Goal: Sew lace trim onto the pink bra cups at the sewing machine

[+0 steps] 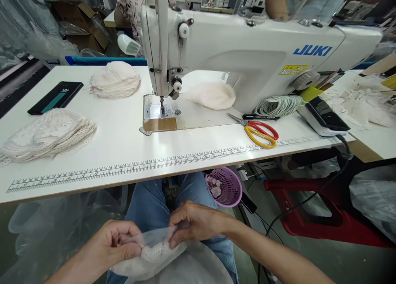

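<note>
Right up close, over the jeans point(145, 205), the left hand point(119, 247) is nearly closed, thumb and fingers pinching one side of the white cloth point(145, 265). The right hand point(198, 224) has curled fingers too, thumb pressing down on the other side. A lacy patch point(154, 251) shows between them through the sheer layer, and that cloth hangs above the lap, below the table's front edge.

Beyond the ruler marks point(167, 162), scissors point(262, 133) lie partly open beside a coil of cord point(278, 106). A pale piece of fabric point(216, 95) rests on the bed of the sewing machine point(247, 49), right of the needle area point(162, 106). Over to the left, two lacy stacks point(52, 131) point(116, 80) flank a phone point(55, 97). Farther back, a person's patterned sleeve point(133, 12).

What could go wrong? That thin cloth looks easy to pucker or stretch if the two pinches pull unevenly; a loosened thumb could let the layers slide apart. The open scissors might nick the pale fabric if that were dragged across them.

Hard to read: several fingertips are tucked behind folds, so how many layers each hand grips, I can't tell. The cloth runs off the bottom of the view, the near stack is cut off at the left, and the needle tip is too small to make out.
</note>
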Tool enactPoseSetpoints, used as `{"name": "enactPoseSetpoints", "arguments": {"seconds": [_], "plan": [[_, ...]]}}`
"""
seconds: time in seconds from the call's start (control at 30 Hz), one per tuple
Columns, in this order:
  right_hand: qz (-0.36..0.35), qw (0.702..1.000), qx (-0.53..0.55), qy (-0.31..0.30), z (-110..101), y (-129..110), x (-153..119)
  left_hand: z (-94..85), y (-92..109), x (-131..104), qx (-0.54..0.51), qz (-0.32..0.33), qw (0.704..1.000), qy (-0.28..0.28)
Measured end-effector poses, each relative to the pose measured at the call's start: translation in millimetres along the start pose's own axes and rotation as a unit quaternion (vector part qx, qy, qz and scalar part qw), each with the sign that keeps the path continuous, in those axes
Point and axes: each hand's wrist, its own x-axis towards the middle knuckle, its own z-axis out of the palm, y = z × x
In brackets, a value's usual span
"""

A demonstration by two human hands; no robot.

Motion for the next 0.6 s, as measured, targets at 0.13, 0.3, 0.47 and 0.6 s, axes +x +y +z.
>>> {"name": "enactPoseSetpoints", "arguments": {"seconds": [0.13, 0.3, 0.47, 0.6], "plan": [[-0.034, 0.983, -0.155, 0.088, -8.3, -28.2, -5.7, -0.4, 21.4, -1.6, 0.003, 0.044, 0.998, 0.045], [-0.057, 0.922, -0.311, 0.223, -52.4, -88.5, -18.8, -5.8, 97.5, -2.4, 0.078, 0.109, 0.989, 0.067], [-0.018, 0.781, -0.445, 0.437, -124.0, -116.4, -39.4, -18.4, 183.4, 11.9, 0.185, 0.218, 0.957, 0.051], [-0.049, 0.674, -0.510, 0.532, -137.6, -122.7, -44.7, -32.1, 224.6, 24.2, 0.268, 0.264, 0.926, -0.038]]}}
